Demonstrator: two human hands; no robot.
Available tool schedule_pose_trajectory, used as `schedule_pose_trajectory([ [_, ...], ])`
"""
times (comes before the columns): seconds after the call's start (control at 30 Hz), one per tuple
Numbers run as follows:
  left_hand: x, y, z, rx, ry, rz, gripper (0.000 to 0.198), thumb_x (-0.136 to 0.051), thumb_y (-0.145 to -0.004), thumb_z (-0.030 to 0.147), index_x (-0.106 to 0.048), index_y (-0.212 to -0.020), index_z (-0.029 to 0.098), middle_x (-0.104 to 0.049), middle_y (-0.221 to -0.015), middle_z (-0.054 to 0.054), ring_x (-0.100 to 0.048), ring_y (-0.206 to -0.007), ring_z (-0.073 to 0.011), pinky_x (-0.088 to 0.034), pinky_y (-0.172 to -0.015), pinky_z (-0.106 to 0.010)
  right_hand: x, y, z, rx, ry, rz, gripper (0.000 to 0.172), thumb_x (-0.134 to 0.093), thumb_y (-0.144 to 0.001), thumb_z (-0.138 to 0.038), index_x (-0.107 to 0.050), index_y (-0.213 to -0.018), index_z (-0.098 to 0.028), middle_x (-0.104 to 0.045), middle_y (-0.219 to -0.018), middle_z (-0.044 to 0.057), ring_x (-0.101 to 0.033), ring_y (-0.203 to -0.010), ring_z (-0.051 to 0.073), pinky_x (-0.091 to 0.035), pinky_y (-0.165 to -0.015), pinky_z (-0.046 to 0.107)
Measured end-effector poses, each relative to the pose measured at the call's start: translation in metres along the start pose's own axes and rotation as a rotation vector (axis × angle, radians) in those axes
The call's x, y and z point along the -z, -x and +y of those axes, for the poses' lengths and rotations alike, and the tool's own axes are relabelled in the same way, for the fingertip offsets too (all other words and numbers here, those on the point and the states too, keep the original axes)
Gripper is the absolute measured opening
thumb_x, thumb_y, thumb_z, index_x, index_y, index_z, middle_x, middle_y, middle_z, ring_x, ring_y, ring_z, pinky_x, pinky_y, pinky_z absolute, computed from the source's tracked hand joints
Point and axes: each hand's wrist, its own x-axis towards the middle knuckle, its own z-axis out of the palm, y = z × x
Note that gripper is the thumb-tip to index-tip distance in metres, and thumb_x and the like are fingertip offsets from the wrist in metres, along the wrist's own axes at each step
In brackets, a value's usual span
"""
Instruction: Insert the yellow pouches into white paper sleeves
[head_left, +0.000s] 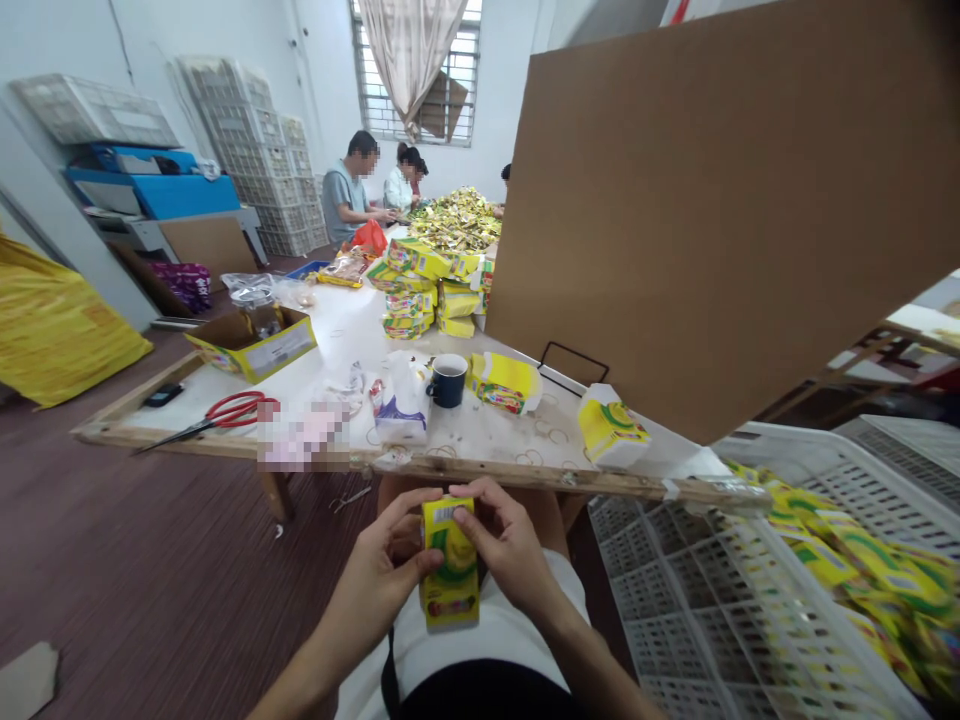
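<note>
A small yellow and green carton (pixel 452 575) is held upright over my lap, just below the table's front edge. My left hand (pixel 386 550) grips its left side, thumb on the printed front and fingers behind the upper edge. On the other side, my right hand (pixel 510 535) presses its thumb near the barcode, with fingers curled over the top. Both hands are closed on this one carton. Another yellow carton (pixel 611 428) stands on the table beyond my right hand, and an open-ended yellow carton (pixel 506 383) lies beside a dark mug (pixel 448 381).
Red-handled scissors (pixel 225 410), a tissue pack (pixel 403 415) and an open box (pixel 262 345) lie on the table (pixel 337 325). Stacked cartons (pixel 431 285) stand farther back. Cardboard (pixel 675 220) rises at right above a white crate (pixel 675 600) of yellow packets. Co-workers sit around a packet heap (pixel 457 220).
</note>
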Motion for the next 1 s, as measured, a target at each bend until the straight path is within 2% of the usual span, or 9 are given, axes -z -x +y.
schedule_pose_trajectory([
  [0.07, -0.002, 0.002, -0.001, 0.014, -0.056, 0.014, 0.051, -0.066, -0.079, 0.029, -0.047, -0.126, 0.022, -0.070, -0.105, -0.008, -0.067, -0.093, -0.0234, -0.053, -0.082, -0.035, 0.012, 0.002, -0.005, 0.027, 0.060, 0.016, 0.015, -0.061, -0.084, -0.029, -0.065, -0.094, -0.020, -0.065, -0.088, 0.004, -0.060, -0.079, 0.019, -0.048, -0.069, 0.027],
  [0.13, -0.001, 0.001, -0.002, 0.045, -0.136, 0.044, 0.062, -0.063, -0.080, 0.032, -0.036, -0.136, 0.026, -0.067, -0.112, -0.009, -0.066, -0.099, -0.0233, -0.052, -0.086, -0.037, 0.048, 0.006, -0.018, 0.108, 0.285, 0.150, 0.014, -0.059, -0.083, -0.028, -0.066, -0.092, -0.019, -0.065, -0.086, 0.005, -0.059, -0.078, 0.020, -0.047, -0.071, 0.030],
  [0.27, 0.008, -0.007, -0.008, 0.030, -0.248, 0.108, 0.066, -0.063, -0.080, 0.037, -0.033, -0.137, 0.023, -0.065, -0.114, -0.011, -0.064, -0.105, -0.0240, -0.049, -0.093, -0.040, 0.167, 0.021, -0.055, 0.292, 1.100, 0.914, 0.024, -0.056, -0.081, -0.032, -0.069, -0.095, -0.017, -0.061, -0.101, 0.012, -0.052, -0.099, 0.029, -0.034, -0.093, 0.047],
  [0.33, 0.010, -0.011, -0.011, 0.006, -0.264, 0.086, 0.059, -0.061, -0.080, 0.039, -0.040, -0.132, 0.021, -0.067, -0.109, -0.011, -0.064, -0.103, -0.0237, -0.049, -0.093, -0.039, 0.220, 0.022, -0.061, 0.213, 1.315, 1.134, 0.037, -0.058, -0.078, -0.036, -0.066, -0.107, -0.015, -0.053, -0.118, 0.017, -0.042, -0.115, 0.036, -0.021, -0.099, 0.053],
  [0.47, 0.010, -0.012, -0.016, 0.001, -0.303, 0.042, 0.052, -0.061, -0.080, 0.040, -0.047, -0.126, 0.022, -0.069, -0.104, -0.009, -0.067, -0.096, -0.0231, -0.053, -0.088, -0.038, 0.267, -0.009, -0.031, -0.244, 1.082, 1.016, 0.040, -0.060, -0.077, -0.043, -0.068, -0.102, -0.012, -0.061, -0.109, 0.018, -0.048, -0.110, 0.036, -0.030, -0.095, 0.047],
  [0.63, 0.018, -0.011, -0.014, -0.028, -0.323, 0.106, 0.048, -0.061, -0.080, 0.039, -0.051, -0.123, 0.022, -0.070, -0.100, -0.008, -0.067, -0.094, -0.0231, -0.053, -0.086, -0.036, 0.272, -0.053, 0.010, -0.405, 0.825, 0.884, 0.026, -0.069, -0.078, -0.039, -0.066, -0.075, -0.013, -0.065, -0.077, 0.006, -0.061, -0.079, 0.024, -0.046, -0.077, 0.037],
  [0.8, 0.020, -0.014, -0.011, -0.007, -0.281, 0.163, 0.046, -0.067, -0.075, 0.041, -0.059, -0.116, 0.022, -0.072, -0.101, -0.008, -0.067, -0.097, -0.0257, -0.053, -0.086, -0.037, 0.263, -0.047, 0.003, -0.310, 0.541, 0.874, 0.029, -0.061, -0.085, -0.042, -0.060, -0.077, -0.014, -0.064, -0.075, 0.004, -0.060, -0.073, 0.019, -0.047, -0.067, 0.031],
  [0.9, 0.013, -0.015, -0.011, 0.070, -0.247, 0.146, 0.045, -0.067, -0.074, 0.045, -0.064, -0.112, 0.020, -0.071, -0.110, -0.011, -0.063, -0.107, -0.0294, -0.047, -0.096, -0.043, 0.213, -0.031, 0.001, -0.210, 0.323, 0.790, 0.039, -0.066, -0.074, -0.053, -0.060, -0.083, -0.015, -0.065, -0.073, 0.005, -0.059, -0.068, 0.020, -0.046, -0.060, 0.030],
  [1.0, 0.007, -0.015, -0.012, 0.103, -0.111, 0.094, 0.050, -0.063, -0.078, 0.048, -0.063, -0.118, 0.019, -0.069, -0.116, -0.012, -0.059, -0.114, -0.0305, -0.041, -0.102, -0.046, 0.123, -0.012, 0.010, -0.192, 0.113, 0.592, 0.049, -0.075, -0.060, -0.055, -0.062, -0.090, -0.018, -0.067, -0.076, 0.004, -0.060, -0.065, 0.019, -0.047, -0.058, 0.029],
])
